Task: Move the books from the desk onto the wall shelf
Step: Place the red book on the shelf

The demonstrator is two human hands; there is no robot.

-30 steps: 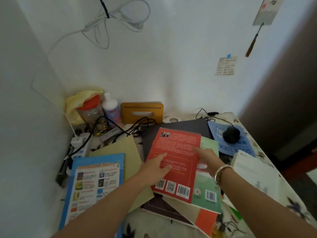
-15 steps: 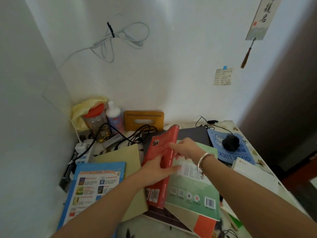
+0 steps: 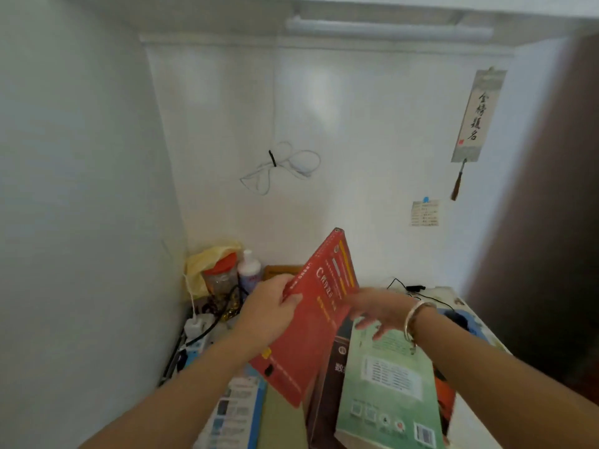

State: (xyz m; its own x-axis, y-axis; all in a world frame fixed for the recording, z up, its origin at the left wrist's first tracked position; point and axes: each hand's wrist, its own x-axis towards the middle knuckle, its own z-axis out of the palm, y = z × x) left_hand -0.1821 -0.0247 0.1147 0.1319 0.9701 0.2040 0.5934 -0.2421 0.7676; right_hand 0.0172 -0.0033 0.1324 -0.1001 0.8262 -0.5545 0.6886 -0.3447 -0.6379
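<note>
Red book point(image 3: 319, 314) lifted off the worktop point(image 3: 466, 413), first of several.
Left hand point(image 3: 270, 311) gripped its spine; right hand point(image 3: 377, 314) hovered spread; green book point(image 3: 389, 384) and others remained, shelf point(image 3: 372, 8) above.

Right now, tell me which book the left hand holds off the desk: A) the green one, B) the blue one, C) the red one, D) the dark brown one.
C: the left hand grips the red book by its spine edge, tilted up above the desk; the green book lies flat.
</note>
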